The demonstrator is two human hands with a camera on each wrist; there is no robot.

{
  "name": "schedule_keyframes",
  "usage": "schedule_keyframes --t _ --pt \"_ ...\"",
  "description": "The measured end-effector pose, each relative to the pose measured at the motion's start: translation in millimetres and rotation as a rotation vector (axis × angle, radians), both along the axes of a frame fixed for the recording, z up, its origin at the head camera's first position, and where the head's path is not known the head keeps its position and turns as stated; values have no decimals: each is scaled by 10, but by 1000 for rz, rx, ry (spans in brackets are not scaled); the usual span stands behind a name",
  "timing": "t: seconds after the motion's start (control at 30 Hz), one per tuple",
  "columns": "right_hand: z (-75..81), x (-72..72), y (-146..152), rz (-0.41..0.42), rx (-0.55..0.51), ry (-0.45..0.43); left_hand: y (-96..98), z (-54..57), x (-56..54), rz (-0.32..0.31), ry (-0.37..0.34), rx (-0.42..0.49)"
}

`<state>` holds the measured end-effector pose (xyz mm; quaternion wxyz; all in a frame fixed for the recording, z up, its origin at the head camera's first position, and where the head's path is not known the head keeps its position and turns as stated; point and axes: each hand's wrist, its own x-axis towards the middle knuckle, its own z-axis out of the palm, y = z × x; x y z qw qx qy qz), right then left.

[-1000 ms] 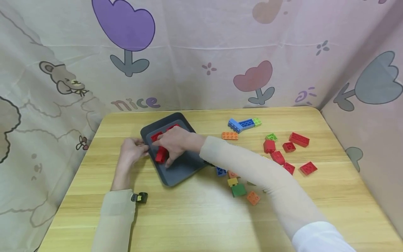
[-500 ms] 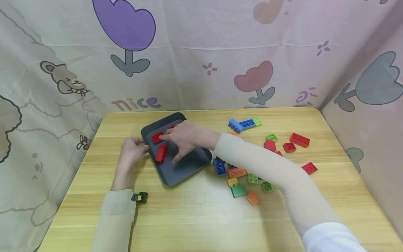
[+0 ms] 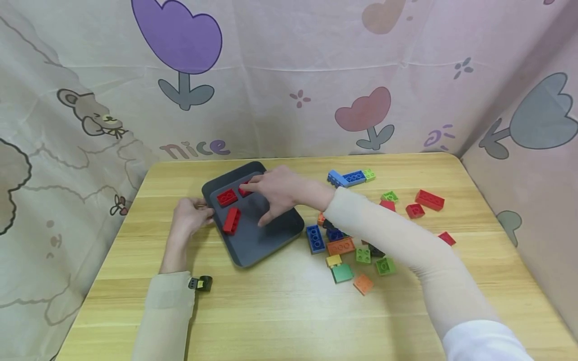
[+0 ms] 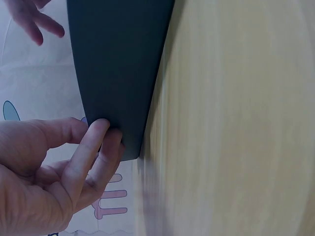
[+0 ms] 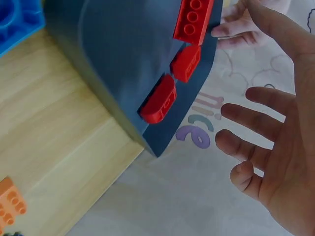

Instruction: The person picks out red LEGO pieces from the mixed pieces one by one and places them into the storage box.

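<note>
A dark grey tray lies at an angle on the left side of the table. My left hand pinches its left rim; in the left wrist view, the fingertips bear on the outer wall. Three red bricks sit inside: one near the back left, one below it, and one with a rounded end, partly covered by my fingers in the head view. Over the tray hovers my right hand, its fingers spread and holding nothing, as the right wrist view confirms.
Right of the tray is a cluster of mixed bricks, including blue, orange and green. Joined blue bricks lie at the back. Several red bricks are farther right, some hidden by the right sleeve.
My right hand has drawn back rightward from the red bricks on the tray's left side, uncovering them. My left hand and the tray stay put.
</note>
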<state>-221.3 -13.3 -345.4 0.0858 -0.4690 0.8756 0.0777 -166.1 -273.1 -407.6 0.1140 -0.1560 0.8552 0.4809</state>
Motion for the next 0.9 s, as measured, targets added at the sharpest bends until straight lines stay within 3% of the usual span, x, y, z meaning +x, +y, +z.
schedule_keyframes --t 0.3,0.67,0.9 --pt "-15 -13 332 -24 -25 30 -5 -8 1 -2 5 -4" --pt "21 -1 775 -117 -117 5 -6 -17 -19 -2 -3 8" --pt "4 -34 1002 -101 -141 39 -6 -25 -22 5 4 10"
